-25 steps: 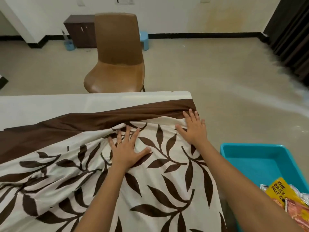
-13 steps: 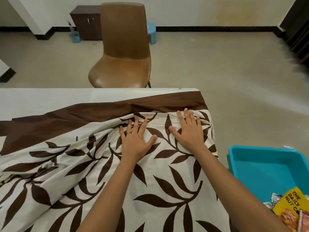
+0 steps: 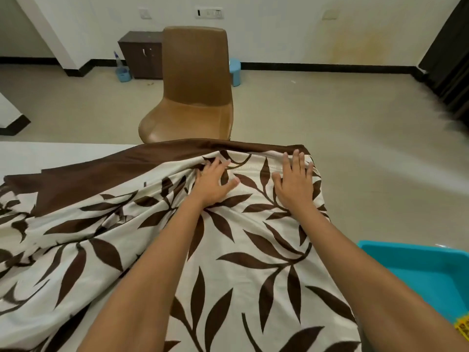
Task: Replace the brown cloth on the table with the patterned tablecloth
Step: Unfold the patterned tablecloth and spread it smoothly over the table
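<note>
The patterned tablecloth, cream with dark brown leaves and a plain brown border band, lies over the white table, rumpled on the left. My left hand presses flat on it near the far edge, fingers spread. To its right, my right hand also lies flat, fingertips at the far right corner of the cloth. Neither hand grips the fabric. No separate brown cloth shows on the table.
A brown chair stands just beyond the table's far edge. A blue plastic tub sits at the right, with a yellow packet in it. A dark cabinet and blue stool stand by the far wall.
Both hands have slid away from me across the cloth, pushing it toward the far edge. The brown border now reaches the table's far right corner.
</note>
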`<act>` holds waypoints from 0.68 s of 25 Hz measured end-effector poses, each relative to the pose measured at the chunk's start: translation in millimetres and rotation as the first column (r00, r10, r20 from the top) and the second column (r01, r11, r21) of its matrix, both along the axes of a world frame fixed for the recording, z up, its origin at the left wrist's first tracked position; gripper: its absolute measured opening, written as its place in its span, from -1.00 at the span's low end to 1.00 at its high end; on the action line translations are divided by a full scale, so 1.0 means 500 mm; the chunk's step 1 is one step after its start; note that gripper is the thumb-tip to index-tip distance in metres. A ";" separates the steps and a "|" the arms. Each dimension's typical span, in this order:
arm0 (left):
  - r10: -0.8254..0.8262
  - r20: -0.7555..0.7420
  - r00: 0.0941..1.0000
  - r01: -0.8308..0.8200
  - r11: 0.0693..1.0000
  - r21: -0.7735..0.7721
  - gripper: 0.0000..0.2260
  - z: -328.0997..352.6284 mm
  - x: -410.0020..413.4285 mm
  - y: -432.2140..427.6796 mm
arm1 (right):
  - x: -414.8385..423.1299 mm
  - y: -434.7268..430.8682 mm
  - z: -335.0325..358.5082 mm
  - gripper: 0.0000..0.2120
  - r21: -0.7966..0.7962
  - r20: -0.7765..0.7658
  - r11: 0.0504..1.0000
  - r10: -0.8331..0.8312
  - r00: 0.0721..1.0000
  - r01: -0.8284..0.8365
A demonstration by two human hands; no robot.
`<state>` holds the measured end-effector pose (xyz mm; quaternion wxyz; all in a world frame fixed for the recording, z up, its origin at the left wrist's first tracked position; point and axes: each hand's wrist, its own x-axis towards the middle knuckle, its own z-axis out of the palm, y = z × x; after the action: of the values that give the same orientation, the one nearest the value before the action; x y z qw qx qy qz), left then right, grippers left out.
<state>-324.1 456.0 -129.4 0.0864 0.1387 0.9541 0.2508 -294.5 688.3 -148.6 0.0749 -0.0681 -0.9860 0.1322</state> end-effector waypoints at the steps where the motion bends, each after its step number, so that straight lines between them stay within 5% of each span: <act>1: 0.062 -0.104 0.993 -0.051 0.992 0.112 -0.47 0.012 0.043 -0.009 | 0.038 -0.017 0.013 -0.35 -0.055 -0.037 0.998 0.041 0.998 -0.043; 4: 0.281 -0.285 0.917 -0.258 0.959 0.116 -0.46 0.019 0.246 -0.068 | 0.220 -0.080 0.032 -0.40 -0.160 0.049 0.972 0.181 0.982 -0.171; 7: 0.359 -0.166 0.919 -0.388 0.897 -0.210 -0.30 -0.018 0.435 -0.147 | 0.375 -0.110 -0.006 -0.22 -0.002 0.162 0.988 0.153 0.975 -0.155; 10: 0.272 -0.074 0.959 -0.282 0.906 -0.316 -0.27 -0.042 0.470 -0.184 | 0.389 -0.110 -0.027 -0.16 0.021 0.164 0.995 0.094 0.982 -0.099; 12: 0.182 -0.006 0.983 -0.178 0.956 -0.235 -0.30 -0.025 0.451 -0.198 | 0.389 -0.120 -0.006 -0.14 0.014 0.159 0.999 0.035 0.987 -0.038; 14: 0.173 0.043 0.984 -0.174 0.985 0.011 -0.33 0.004 0.455 -0.223 | 0.434 -0.140 0.021 -0.18 -0.054 0.133 0.999 0.005 0.991 0.002; 17: 0.269 -0.089 0.959 -0.259 0.960 0.111 -0.36 0.031 0.553 -0.279 | 0.609 -0.198 0.050 -0.26 -0.164 0.163 0.982 0.123 0.979 -0.096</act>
<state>-47.5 316.2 -113.7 -0.0042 0.0271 0.9538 0.2992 9.8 589.2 -123.4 -0.0237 -0.0305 -0.9778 0.2061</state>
